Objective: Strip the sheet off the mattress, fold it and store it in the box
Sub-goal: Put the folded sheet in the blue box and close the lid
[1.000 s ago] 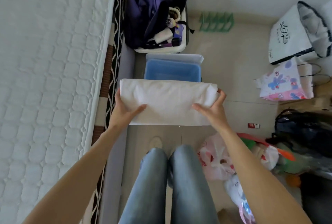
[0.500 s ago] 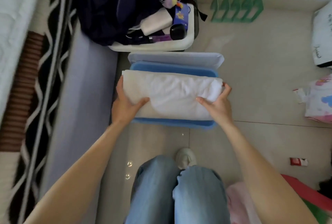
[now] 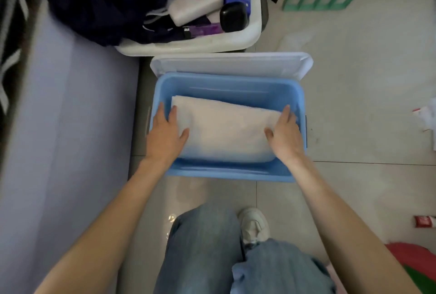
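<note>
Folded sheet (image 3: 226,128) sits inside the blue box (image 3: 230,86); left hand (image 3: 165,133) and right hand (image 3: 284,133) grip its ends. Yanking fingers out carelessly might drag the folds loose.

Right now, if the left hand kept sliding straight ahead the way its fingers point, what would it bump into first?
Probably the far wall of the box. The left hand lies at the sheet's left end, fingers pointing away from the person. Depth is hard to judge, so it may rub the left wall first.
</note>
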